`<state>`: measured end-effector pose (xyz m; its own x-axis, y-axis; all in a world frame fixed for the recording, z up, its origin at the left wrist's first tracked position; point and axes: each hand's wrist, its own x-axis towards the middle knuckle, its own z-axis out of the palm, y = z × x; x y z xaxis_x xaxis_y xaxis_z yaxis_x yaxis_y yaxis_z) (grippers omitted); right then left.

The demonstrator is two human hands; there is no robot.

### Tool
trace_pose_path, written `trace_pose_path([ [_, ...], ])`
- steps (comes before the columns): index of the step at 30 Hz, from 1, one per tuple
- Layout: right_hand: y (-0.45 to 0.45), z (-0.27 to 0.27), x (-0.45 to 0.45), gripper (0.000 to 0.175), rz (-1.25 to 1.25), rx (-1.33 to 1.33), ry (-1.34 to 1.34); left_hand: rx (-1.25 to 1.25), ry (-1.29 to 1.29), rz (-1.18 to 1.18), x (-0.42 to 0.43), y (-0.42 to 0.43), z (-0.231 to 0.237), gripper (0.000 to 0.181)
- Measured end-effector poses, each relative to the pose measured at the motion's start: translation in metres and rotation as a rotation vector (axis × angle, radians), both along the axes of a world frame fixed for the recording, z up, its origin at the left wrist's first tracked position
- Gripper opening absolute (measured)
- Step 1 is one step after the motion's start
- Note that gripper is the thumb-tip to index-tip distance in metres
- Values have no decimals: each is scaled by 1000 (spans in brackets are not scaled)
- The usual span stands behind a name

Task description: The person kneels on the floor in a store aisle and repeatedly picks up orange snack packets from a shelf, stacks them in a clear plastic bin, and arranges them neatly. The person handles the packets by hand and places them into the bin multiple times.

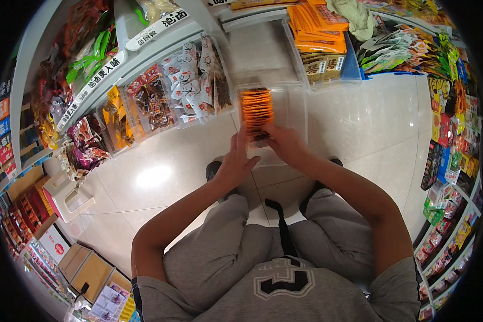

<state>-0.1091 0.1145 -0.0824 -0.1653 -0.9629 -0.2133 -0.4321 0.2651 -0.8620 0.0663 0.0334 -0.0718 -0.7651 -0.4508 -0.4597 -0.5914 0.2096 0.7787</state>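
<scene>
A clear plastic bin (292, 116) stands on the tiled floor in front of me. Along its left side runs a tight row of orange snack packets (257, 106), standing on edge; the bin's right part shows bare plastic. My right hand (287, 147) reaches over the near rim, thumb and fingertips at the near right corner of the row, apparently pinching the packets there. At the near left corner, my left hand (237, 161) lies with its fingers straight along the row and its thumb spread apart. Its fingertips are slightly blurred, and I cannot tell how firmly they touch.
A second clear bin (326, 82) holds stacked orange and brown packets. Bins of wrapped snacks (189, 80) line the shelf at left. A pale cloth (354, 16) and bagged snacks (402, 50) are at upper right. A white plastic stool (68, 197) stands at left.
</scene>
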Motion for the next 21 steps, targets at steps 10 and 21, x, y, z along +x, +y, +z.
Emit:
trace_pose_path([
  [10,3,2,6,52,250,111,410,-198,64,22,-3,3,4,89],
  [21,9,18,5,37,139,-162,423,-501,-22,-82,-8,-1,10,75],
])
